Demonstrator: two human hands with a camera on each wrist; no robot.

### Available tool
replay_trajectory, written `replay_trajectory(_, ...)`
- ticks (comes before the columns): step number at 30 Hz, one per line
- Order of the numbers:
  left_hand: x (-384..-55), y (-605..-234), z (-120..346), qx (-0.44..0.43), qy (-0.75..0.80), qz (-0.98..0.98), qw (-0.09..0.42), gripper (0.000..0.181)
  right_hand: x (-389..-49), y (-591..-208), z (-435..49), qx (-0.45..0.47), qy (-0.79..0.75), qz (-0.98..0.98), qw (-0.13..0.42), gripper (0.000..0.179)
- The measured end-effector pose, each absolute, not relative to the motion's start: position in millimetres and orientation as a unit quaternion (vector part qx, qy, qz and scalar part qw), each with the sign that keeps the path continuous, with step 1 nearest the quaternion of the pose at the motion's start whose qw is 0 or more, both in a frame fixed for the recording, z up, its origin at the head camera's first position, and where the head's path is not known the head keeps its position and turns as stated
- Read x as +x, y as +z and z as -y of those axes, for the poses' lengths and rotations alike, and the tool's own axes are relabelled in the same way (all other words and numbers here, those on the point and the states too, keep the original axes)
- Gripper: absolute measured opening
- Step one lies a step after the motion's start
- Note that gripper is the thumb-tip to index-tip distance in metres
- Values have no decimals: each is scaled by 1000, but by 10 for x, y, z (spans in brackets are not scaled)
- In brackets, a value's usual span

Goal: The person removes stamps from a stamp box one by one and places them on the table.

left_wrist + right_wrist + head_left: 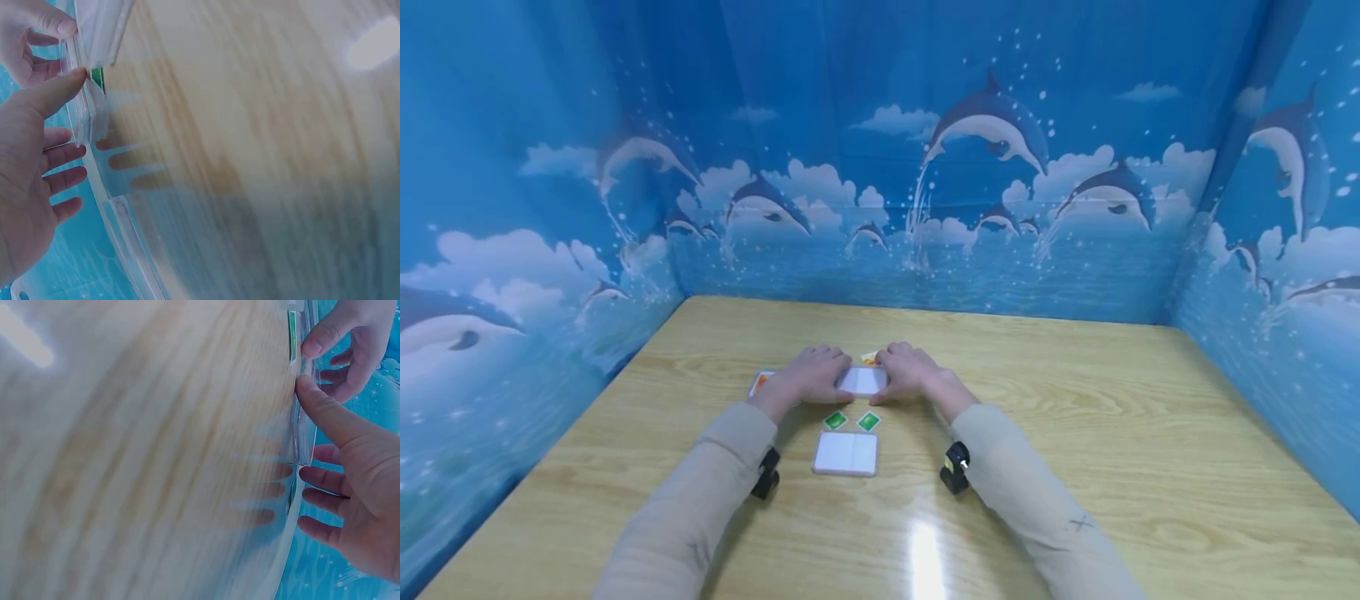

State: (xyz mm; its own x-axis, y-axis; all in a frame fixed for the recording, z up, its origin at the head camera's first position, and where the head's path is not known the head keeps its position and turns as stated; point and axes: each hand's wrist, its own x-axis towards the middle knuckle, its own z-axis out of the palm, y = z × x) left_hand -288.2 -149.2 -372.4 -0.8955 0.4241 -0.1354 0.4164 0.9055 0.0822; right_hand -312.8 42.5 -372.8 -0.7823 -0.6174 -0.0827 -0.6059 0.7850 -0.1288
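Both hands meet at a flat clear plastic case (862,381) on the table. My left hand (815,373) pinches its left end, thumb on the near edge and fingers toward the far side. The right hand (910,372) holds the right end in the same way. In the left wrist view the left thumb (65,90) lies against the case's edge; the right thumb (319,403) does likewise in the right wrist view. Two small green cards (868,421) lie just in front. Behind the case, a yellow-orange card (870,358) is partly hidden by the right hand.
A second clear case (845,454) lies nearer, between the forearms. Another case with an orange picture (762,382) sits left, partly covered by the left hand. The wood-grain table (1112,433) reaches blue dolphin-print curtains (865,167) at the back and sides.
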Motion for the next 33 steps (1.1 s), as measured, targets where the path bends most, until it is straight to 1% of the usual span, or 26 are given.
replay_trajectory(6,-2865,-3706,1552,220,28,-973,63,74,-3105,-3711,-438,-327,-45,-942,60,75)
replay_trajectory(15,-2850,-3644,1624,223,-12,-975,6,72,-3107,-3659,-436,-324,-37,-944,44,75)
replay_trajectory(21,-2836,-3604,1662,209,-10,-978,-18,60,-3120,-3619,-428,-328,-33,-944,19,69)
replay_trajectory(25,-2821,-3562,1720,203,3,-979,-24,53,-3114,-3588,-410,-330,-37,-943,7,63)
replay_trajectory(33,-2819,-3513,1850,198,10,-980,-34,48,-3090,-3515,-341,-353,-65,-933,-24,57)
